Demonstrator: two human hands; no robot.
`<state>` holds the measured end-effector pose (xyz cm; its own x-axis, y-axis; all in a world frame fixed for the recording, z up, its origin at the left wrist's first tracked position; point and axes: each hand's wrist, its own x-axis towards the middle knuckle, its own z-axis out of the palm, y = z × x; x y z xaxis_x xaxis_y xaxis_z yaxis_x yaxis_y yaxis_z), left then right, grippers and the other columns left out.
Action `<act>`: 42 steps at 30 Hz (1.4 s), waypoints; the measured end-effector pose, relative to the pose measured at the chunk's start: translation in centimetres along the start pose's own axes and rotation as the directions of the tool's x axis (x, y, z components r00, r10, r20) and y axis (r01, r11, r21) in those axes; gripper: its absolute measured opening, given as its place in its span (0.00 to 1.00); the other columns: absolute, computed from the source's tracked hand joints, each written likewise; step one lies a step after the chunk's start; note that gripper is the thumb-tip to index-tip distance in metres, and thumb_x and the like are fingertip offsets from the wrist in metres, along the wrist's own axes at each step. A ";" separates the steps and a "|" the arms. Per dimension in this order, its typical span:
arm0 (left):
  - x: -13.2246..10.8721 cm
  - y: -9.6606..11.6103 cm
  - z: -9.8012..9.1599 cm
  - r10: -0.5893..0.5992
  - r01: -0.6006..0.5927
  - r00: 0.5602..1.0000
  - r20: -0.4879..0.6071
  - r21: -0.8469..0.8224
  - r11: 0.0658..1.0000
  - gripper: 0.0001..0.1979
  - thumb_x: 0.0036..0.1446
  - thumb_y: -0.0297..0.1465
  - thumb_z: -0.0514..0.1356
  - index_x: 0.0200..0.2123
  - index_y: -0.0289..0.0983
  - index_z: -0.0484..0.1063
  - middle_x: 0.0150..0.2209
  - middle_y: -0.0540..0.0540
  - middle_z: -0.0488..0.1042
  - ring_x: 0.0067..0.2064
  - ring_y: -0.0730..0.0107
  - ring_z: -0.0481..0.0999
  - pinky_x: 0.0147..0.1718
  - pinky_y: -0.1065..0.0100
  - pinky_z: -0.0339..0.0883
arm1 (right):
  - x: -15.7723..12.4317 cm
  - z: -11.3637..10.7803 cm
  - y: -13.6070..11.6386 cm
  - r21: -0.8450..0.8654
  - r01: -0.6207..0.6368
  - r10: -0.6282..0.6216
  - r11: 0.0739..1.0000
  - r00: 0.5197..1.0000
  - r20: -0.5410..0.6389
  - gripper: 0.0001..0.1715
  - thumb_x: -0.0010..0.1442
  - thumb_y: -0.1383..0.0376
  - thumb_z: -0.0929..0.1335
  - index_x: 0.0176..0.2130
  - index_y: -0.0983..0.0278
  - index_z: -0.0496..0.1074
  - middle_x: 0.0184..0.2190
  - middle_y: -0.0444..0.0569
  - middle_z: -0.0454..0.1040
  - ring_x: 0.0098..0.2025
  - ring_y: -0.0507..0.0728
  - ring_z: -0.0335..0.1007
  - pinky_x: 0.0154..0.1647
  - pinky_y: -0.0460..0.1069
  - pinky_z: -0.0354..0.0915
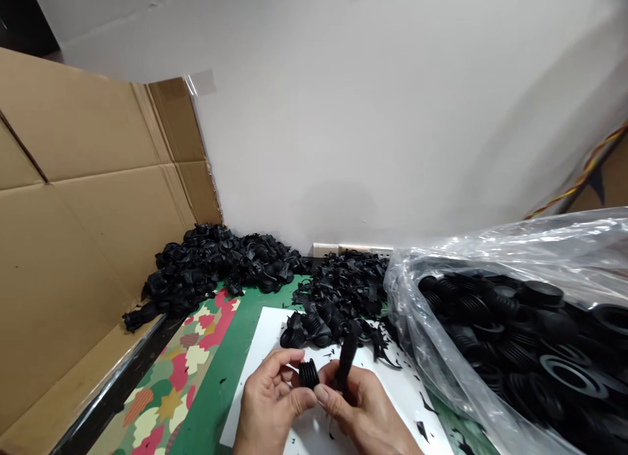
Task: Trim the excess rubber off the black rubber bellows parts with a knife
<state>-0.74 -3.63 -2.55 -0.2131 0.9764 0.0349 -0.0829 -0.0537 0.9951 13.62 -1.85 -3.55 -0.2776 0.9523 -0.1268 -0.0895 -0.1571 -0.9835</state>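
Note:
My left hand (269, 399) pinches a small black ribbed rubber boot (309, 374) between thumb and fingers, low in the middle of the view. My right hand (360, 406) is closed round a dark handle-like tool (347, 355) that sticks up beside the boot; its tip is hidden. Both hands hover over a white sheet (267, 340) lying on a green mat (240, 327). A few more black ribbed boots (314, 327) lie just beyond my fingers.
A pile of black rubber parts (210, 262) lies at the back left beside an open cardboard box (88, 200). Black scraps (343, 282) are heaped by the wall. A clear plastic bag of ribbed boots (515, 337) fills the right. A patterned cloth (181, 370) lies left.

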 end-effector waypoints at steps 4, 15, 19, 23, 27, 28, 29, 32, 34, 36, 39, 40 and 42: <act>-0.4 0.9 0.3 0.056 -0.063 0.996 0.064 0.121 0.991 0.18 0.35 0.20 0.70 0.33 0.40 0.81 0.35 0.47 0.74 0.32 0.67 0.73 0.29 0.73 0.67 | -0.3 -0.3 -0.7 0.003 -0.029 0.029 1.000 0.998 0.058 0.19 0.46 0.53 0.71 0.28 0.66 0.68 0.21 0.42 0.65 0.23 0.51 0.57 0.22 0.46 0.55; -0.6 1.3 0.4 0.023 -0.024 1.000 0.018 0.014 1.000 0.13 0.35 0.20 0.69 0.28 0.38 0.79 0.28 0.50 0.73 0.27 0.72 0.70 0.26 0.74 0.65 | -0.4 -0.5 -1.2 -0.016 -0.059 0.059 0.998 0.997 0.040 0.18 0.46 0.53 0.70 0.29 0.65 0.68 0.21 0.41 0.63 0.24 0.53 0.58 0.22 0.47 0.57; -0.4 1.2 0.4 -0.026 0.026 0.999 -0.025 -0.024 0.999 0.12 0.34 0.21 0.69 0.28 0.36 0.78 0.25 0.50 0.74 0.26 0.71 0.70 0.25 0.74 0.64 | -0.4 -0.4 -1.0 0.059 -0.066 0.061 0.996 0.994 0.086 0.21 0.48 0.50 0.71 0.27 0.65 0.66 0.20 0.40 0.61 0.23 0.51 0.57 0.22 0.46 0.56; -0.3 1.1 0.3 -0.022 0.021 0.999 -0.026 -0.035 0.999 0.09 0.36 0.23 0.69 0.26 0.36 0.78 0.24 0.50 0.75 0.26 0.70 0.71 0.26 0.73 0.65 | -0.3 -0.3 -1.0 0.101 -0.082 0.072 0.991 0.992 0.102 0.25 0.45 0.46 0.71 0.25 0.64 0.64 0.18 0.38 0.59 0.20 0.50 0.55 0.20 0.45 0.54; -0.3 1.2 0.2 -0.004 0.004 0.999 -0.031 -0.017 1.000 0.08 0.35 0.23 0.69 0.24 0.36 0.79 0.25 0.49 0.75 0.26 0.70 0.71 0.27 0.73 0.66 | -0.2 -0.2 -1.2 0.108 -0.102 0.091 0.989 0.990 0.107 0.27 0.43 0.45 0.72 0.25 0.64 0.64 0.17 0.38 0.59 0.20 0.49 0.55 0.20 0.45 0.54; -0.3 1.2 0.2 0.003 -0.003 1.000 -0.031 -0.008 1.000 0.07 0.35 0.22 0.69 0.23 0.35 0.79 0.25 0.49 0.75 0.27 0.70 0.71 0.27 0.73 0.66 | -0.3 -0.2 -1.2 0.109 -0.104 0.092 0.989 0.989 0.112 0.27 0.43 0.45 0.72 0.25 0.64 0.64 0.17 0.38 0.59 0.20 0.49 0.55 0.20 0.44 0.55; -0.3 1.2 0.2 0.012 -0.012 1.000 -0.028 0.002 1.000 0.07 0.35 0.22 0.69 0.23 0.35 0.79 0.25 0.49 0.75 0.27 0.69 0.71 0.26 0.73 0.66 | -0.3 -0.2 -1.2 0.109 -0.102 0.089 0.989 0.989 0.116 0.27 0.44 0.45 0.72 0.25 0.65 0.64 0.17 0.38 0.59 0.20 0.49 0.55 0.20 0.44 0.54; -0.2 1.2 0.1 0.053 -0.052 0.999 -0.011 0.041 0.998 0.06 0.36 0.22 0.68 0.23 0.35 0.79 0.25 0.48 0.74 0.27 0.68 0.71 0.26 0.72 0.65 | -0.3 -0.2 -1.0 0.105 -0.082 0.069 0.991 0.990 0.122 0.26 0.46 0.46 0.71 0.26 0.65 0.65 0.18 0.38 0.60 0.20 0.49 0.55 0.20 0.44 0.54; -0.3 1.2 0.2 0.083 -0.083 0.997 -0.004 0.064 0.995 0.06 0.36 0.21 0.68 0.22 0.36 0.79 0.25 0.48 0.74 0.28 0.67 0.71 0.27 0.72 0.65 | -0.3 -0.2 -0.9 0.103 -0.080 0.068 0.991 0.991 0.118 0.27 0.46 0.45 0.71 0.26 0.65 0.65 0.18 0.38 0.60 0.20 0.49 0.55 0.20 0.44 0.54; -0.3 1.2 0.2 0.106 -0.105 0.994 -0.007 0.082 0.991 0.06 0.37 0.20 0.67 0.21 0.36 0.79 0.24 0.48 0.74 0.28 0.67 0.71 0.27 0.72 0.65 | -0.2 -0.1 -0.8 0.103 -0.082 0.070 0.991 0.991 0.116 0.27 0.45 0.44 0.71 0.26 0.65 0.65 0.17 0.38 0.59 0.19 0.49 0.55 0.20 0.44 0.54; -0.4 1.2 0.3 0.121 -0.119 0.992 -0.019 0.098 0.988 0.07 0.37 0.19 0.66 0.20 0.37 0.78 0.24 0.48 0.74 0.28 0.67 0.71 0.26 0.72 0.65 | -0.2 0.0 -0.8 0.103 -0.101 0.089 0.990 0.989 0.114 0.29 0.43 0.43 0.72 0.25 0.64 0.64 0.16 0.37 0.59 0.18 0.49 0.54 0.19 0.44 0.54; -0.4 1.2 0.3 0.124 -0.121 0.992 -0.020 0.094 0.988 0.07 0.37 0.19 0.66 0.20 0.37 0.78 0.24 0.48 0.74 0.28 0.67 0.71 0.26 0.72 0.65 | -0.2 0.0 -0.9 0.108 -0.108 0.096 0.988 0.989 0.114 0.29 0.42 0.43 0.72 0.25 0.64 0.64 0.16 0.37 0.59 0.18 0.49 0.54 0.19 0.44 0.54; -0.3 1.2 0.2 0.116 -0.114 0.993 -0.025 0.069 0.991 0.06 0.37 0.21 0.67 0.21 0.36 0.79 0.24 0.48 0.74 0.28 0.67 0.72 0.27 0.72 0.65 | -0.2 0.0 -0.9 0.125 -0.116 0.102 0.985 0.988 0.116 0.28 0.43 0.44 0.72 0.25 0.65 0.64 0.16 0.37 0.59 0.18 0.49 0.54 0.19 0.45 0.54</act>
<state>-0.57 -3.99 -1.37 -0.2455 0.9581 0.1474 0.0087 -0.1498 0.9887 13.73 -1.93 -2.66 -0.3941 0.8946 -0.2109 -0.1756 -0.2985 -0.9381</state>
